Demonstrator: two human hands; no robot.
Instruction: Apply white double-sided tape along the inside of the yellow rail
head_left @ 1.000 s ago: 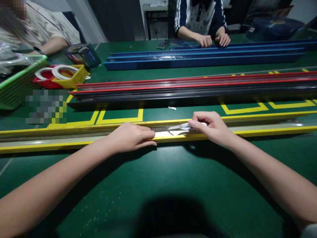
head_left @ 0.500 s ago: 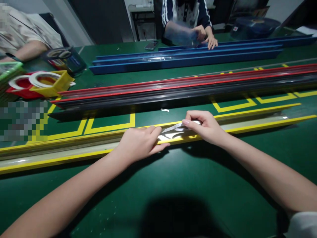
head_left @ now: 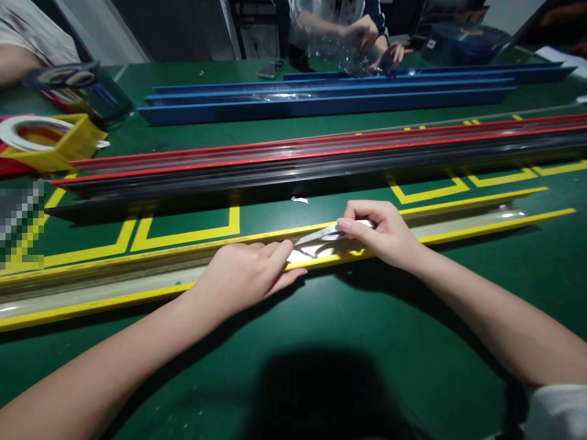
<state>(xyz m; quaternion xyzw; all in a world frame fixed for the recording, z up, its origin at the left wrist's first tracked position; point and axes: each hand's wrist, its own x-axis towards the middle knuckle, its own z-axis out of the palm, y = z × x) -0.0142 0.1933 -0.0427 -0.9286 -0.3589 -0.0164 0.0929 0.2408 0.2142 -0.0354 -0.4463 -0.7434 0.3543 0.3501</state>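
Note:
A long yellow channel strip in a clear sleeve lies across the green table in front of me. My left hand rests palm down on it, fingers stretched flat and pressing the strip. My right hand is closed in a pinch on a strip of clear film or tape that stretches from its fingertips down to the channel by my left fingertips.
Behind lie a red and black strip bundle and blue strips. Yellow and red trays with tape rolls stand at the left. A person opposite handles clear plastic; another person's arm is at far left. A phone lies there.
The view has shifted, so the strips sit further left. My left hand slid slightly right along the yellow strip. The person opposite lifted clear plastic off the blue strips.

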